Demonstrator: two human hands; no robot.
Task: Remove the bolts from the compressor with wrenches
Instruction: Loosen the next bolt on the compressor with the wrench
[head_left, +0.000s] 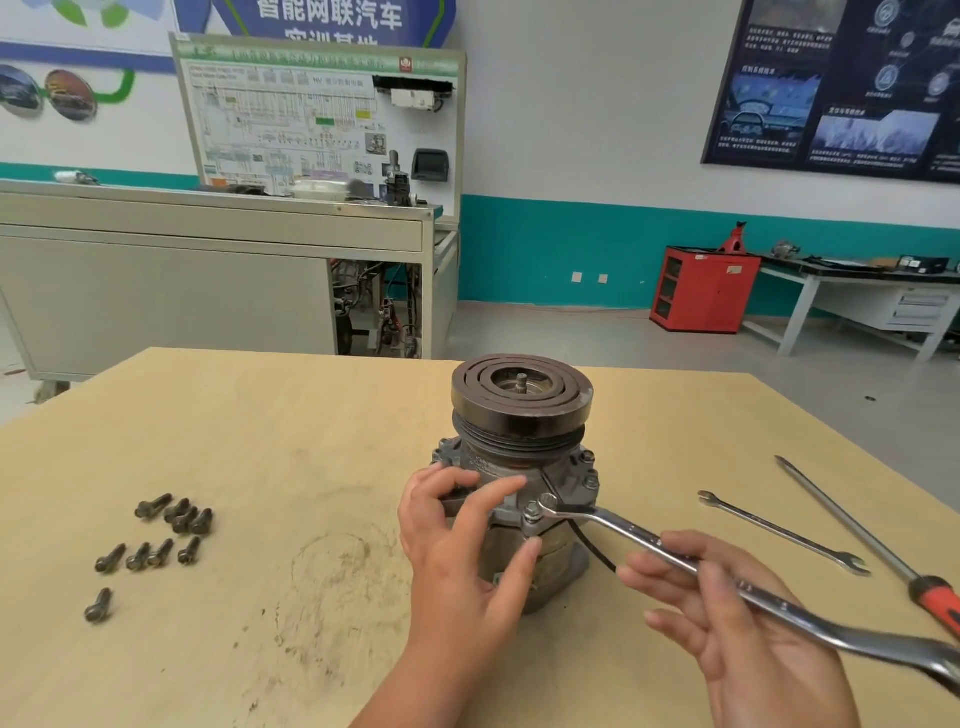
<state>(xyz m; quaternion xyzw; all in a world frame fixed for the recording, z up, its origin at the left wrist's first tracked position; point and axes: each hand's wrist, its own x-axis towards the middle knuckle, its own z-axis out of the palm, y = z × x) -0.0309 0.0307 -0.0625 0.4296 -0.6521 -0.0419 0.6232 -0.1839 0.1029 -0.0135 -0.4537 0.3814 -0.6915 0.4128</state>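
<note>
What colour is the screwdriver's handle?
The screwdriver handle is red with black, best seen in the head view.

Grey compressor (519, 415), upright at frame centre, dark ringed pulley on top, body cupped by left hand (457, 551). Large combination wrench (789, 609), ring end seated on near flange bolt (531, 512), shank running lower right, held in right hand (737, 623). Nine loose bolts (201, 521) lying lower left. Thinner open-end wrench (782, 532) flat at right.

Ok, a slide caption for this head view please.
Left hand steadies the compressor while the right hand holds a wrench at a bolt; loose bolts lie on the table.
</note>
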